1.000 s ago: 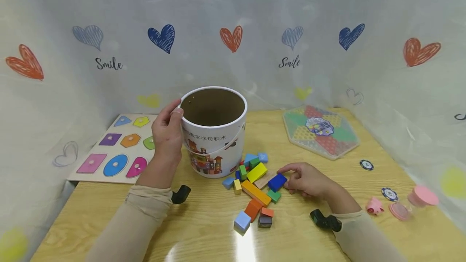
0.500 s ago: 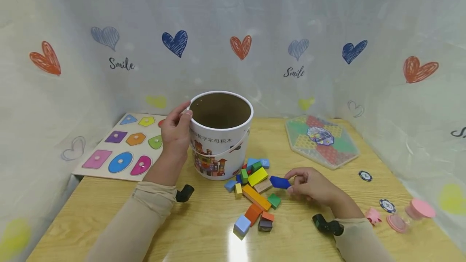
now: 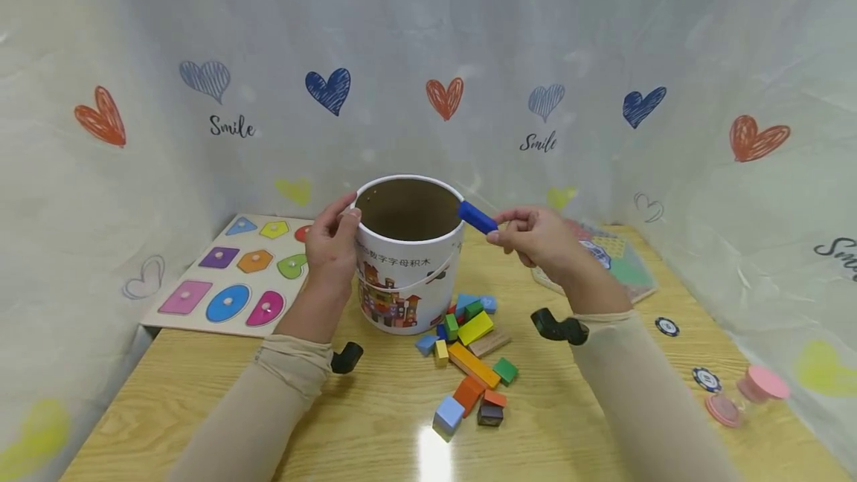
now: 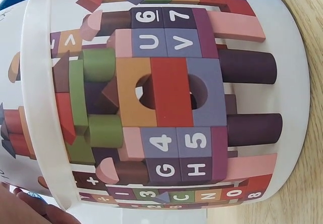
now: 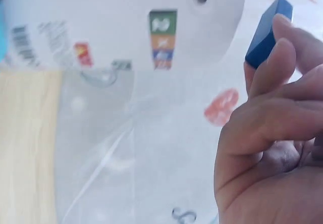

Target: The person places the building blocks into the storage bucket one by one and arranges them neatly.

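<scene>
A white bucket [image 3: 402, 274] with printed block pictures stands upright on the wooden table. My left hand [image 3: 332, 248] grips its rim on the left side, thumb outside near the top. Raised to the right of the bucket, my right hand [image 3: 538, 240] pinches a blue block [image 3: 478, 218] between thumb and fingers. The block's far end overlaps the bucket's right rim in the head view. In the right wrist view the blue block [image 5: 270, 31] tilts up from the fingertips. Below lie several coloured wooden blocks, among them a yellow one [image 3: 475, 327] and a long orange one [image 3: 473, 364].
A shape puzzle board [image 3: 228, 274] lies left of the bucket. Behind my right arm is a hexagonal game board [image 3: 629, 274]. Poker chips [image 3: 666, 326] and a pink sand timer [image 3: 763, 384] sit at the right. A light blue cube [image 3: 448, 415] lies nearest the front.
My right hand has picked up the blue block from the pile and lifted it up and leftward to the bucket's rim. The left hand keeps its grip on the bucket.
</scene>
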A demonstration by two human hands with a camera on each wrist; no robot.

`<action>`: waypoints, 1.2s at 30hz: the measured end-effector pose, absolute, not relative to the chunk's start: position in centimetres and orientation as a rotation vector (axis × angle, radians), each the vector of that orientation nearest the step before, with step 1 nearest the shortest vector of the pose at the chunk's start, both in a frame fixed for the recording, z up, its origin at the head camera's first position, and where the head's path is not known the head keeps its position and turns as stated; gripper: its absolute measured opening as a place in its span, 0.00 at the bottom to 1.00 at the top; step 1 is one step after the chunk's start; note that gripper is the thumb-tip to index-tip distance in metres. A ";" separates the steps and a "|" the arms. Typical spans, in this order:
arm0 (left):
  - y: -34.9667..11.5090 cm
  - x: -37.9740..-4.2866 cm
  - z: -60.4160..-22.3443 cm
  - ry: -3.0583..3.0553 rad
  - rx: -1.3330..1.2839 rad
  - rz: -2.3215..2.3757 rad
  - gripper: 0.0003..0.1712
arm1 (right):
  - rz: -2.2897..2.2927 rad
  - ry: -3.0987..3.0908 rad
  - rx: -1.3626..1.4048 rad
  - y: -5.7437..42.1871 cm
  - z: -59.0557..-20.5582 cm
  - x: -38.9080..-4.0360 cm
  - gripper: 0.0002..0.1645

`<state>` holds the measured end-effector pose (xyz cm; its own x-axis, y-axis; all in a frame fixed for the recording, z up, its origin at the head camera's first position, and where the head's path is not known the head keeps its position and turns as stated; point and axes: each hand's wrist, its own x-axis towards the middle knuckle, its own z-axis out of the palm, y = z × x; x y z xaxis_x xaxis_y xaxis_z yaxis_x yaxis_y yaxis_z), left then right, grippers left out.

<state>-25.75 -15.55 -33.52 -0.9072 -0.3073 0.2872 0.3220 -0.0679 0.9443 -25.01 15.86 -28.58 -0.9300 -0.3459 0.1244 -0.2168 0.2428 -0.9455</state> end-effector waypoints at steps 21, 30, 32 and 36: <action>-15.6 -26.0 -33.6 -1.852 0.035 -1.992 0.18 | -1.839 2.317 -0.215 20.0 -40.2 -23.7 0.29; -15.9 -26.1 -33.8 -1.815 -0.009 -1.999 0.18 | -1.839 2.242 -0.047 19.8 -44.3 -25.1 0.26; -15.9 -26.1 -33.8 -1.819 -0.014 -1.990 0.19 | -1.782 2.268 -0.061 19.4 -44.3 -25.3 0.25; -15.7 -26.3 -33.9 -1.831 -0.011 -1.986 0.19 | -1.709 2.315 -0.037 19.1 -44.4 -25.4 0.24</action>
